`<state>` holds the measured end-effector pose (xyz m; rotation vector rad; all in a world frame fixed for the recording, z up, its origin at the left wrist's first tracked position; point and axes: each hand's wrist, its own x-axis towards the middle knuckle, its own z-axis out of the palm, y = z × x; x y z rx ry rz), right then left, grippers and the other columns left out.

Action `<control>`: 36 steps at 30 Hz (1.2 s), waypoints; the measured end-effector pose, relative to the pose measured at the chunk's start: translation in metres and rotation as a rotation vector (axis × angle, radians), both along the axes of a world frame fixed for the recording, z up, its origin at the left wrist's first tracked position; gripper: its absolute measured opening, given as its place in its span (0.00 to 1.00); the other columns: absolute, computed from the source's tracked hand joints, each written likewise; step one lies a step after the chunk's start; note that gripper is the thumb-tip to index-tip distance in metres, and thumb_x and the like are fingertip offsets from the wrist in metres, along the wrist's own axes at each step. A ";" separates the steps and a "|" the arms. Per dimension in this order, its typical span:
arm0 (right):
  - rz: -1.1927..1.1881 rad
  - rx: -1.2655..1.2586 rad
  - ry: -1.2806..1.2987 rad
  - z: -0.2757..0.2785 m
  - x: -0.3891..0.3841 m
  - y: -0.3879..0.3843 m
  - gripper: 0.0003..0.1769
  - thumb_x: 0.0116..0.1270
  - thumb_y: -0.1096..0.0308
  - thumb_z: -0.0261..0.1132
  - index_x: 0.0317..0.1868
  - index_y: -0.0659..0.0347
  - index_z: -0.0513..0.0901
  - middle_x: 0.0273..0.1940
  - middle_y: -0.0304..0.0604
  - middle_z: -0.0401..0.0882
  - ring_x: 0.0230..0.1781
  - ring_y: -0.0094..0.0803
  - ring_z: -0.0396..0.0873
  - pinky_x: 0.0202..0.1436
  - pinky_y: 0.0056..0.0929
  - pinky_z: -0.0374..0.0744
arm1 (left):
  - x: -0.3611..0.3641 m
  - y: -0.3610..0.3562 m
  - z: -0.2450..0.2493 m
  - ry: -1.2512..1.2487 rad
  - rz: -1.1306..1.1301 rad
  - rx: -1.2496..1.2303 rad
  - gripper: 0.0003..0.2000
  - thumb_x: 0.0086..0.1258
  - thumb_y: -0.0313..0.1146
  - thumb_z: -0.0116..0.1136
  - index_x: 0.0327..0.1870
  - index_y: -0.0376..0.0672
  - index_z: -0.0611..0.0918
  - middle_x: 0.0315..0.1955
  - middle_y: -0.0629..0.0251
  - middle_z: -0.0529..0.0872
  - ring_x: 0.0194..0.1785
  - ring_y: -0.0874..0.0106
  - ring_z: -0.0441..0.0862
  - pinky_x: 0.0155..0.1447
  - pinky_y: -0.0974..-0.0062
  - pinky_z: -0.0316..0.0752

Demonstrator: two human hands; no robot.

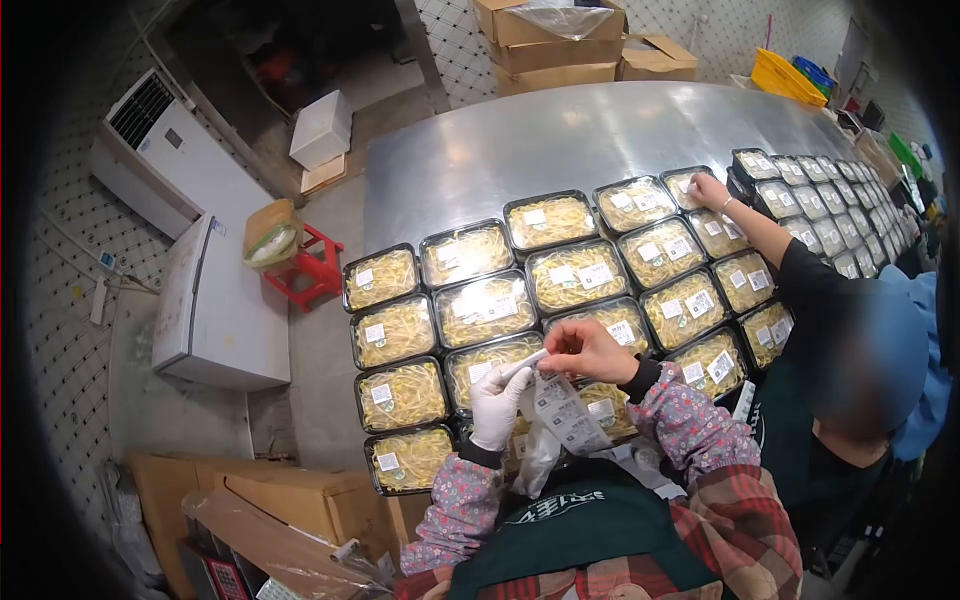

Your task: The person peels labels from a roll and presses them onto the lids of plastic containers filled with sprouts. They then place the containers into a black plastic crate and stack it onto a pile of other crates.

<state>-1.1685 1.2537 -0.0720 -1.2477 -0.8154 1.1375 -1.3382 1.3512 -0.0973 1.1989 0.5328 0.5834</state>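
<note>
My left hand (496, 408), in a white glove, is closed on the upper end of a strip of printed labels (568, 412). The strip hangs down in front of my apron. My bare right hand (598, 350) pinches the same strip beside the left thumb; the fingertips partly hide what is between them. Under and around both hands stand rows of black trays of bean sprouts (397, 392) under clear film. Trays in the left column carry one white label, while many farther right, such as this bean sprout tray (577, 275), carry two.
A co-worker's hand (708, 190) touches a tray at the back right. More packed trays (800, 200) lie beyond that arm on the steel table (450, 150). Cardboard boxes (555, 50) stand behind it. On the left are a red stool (310, 268) and a white chest (225, 310).
</note>
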 end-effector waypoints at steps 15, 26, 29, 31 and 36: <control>-0.509 0.070 -0.426 -0.016 0.103 0.055 0.11 0.61 0.64 0.69 0.30 0.65 0.86 0.24 0.36 0.81 0.24 0.21 0.75 0.29 0.23 0.73 | 0.025 -0.003 -0.021 -0.090 -0.091 -0.362 0.19 0.63 0.19 0.60 0.55 0.32 0.73 0.47 0.60 0.82 0.48 0.72 0.81 0.52 0.76 0.77; -0.530 -0.554 -1.048 -0.078 0.228 0.126 0.16 0.54 0.55 0.69 0.31 0.60 0.86 0.31 0.50 0.84 0.37 0.44 0.83 0.42 0.40 0.79 | -0.025 0.044 -0.016 -0.161 0.155 -0.311 0.19 0.64 0.16 0.54 0.57 0.32 0.72 0.50 0.58 0.80 0.53 0.69 0.80 0.59 0.71 0.73; -0.547 -0.587 -1.392 -0.068 0.220 0.123 0.16 0.50 0.55 0.71 0.29 0.62 0.83 0.30 0.51 0.83 0.36 0.48 0.82 0.43 0.43 0.79 | -0.016 0.036 -0.004 -0.179 0.143 -0.303 0.19 0.64 0.16 0.54 0.57 0.32 0.72 0.51 0.59 0.80 0.54 0.69 0.79 0.60 0.71 0.72; -0.609 -0.583 -1.464 -0.067 0.230 0.119 0.14 0.52 0.58 0.70 0.29 0.62 0.83 0.30 0.51 0.83 0.35 0.46 0.83 0.42 0.42 0.80 | -0.015 0.035 0.001 -0.168 0.158 -0.295 0.19 0.63 0.16 0.54 0.57 0.32 0.72 0.51 0.59 0.80 0.54 0.69 0.78 0.61 0.71 0.72; -0.222 -0.138 -0.589 -0.014 0.160 0.087 0.19 0.63 0.53 0.67 0.39 0.64 0.82 0.30 0.41 0.83 0.28 0.27 0.80 0.31 0.29 0.79 | 0.002 0.036 0.003 -0.121 0.163 -0.190 0.17 0.63 0.18 0.58 0.54 0.34 0.75 0.45 0.62 0.83 0.47 0.74 0.81 0.53 0.76 0.75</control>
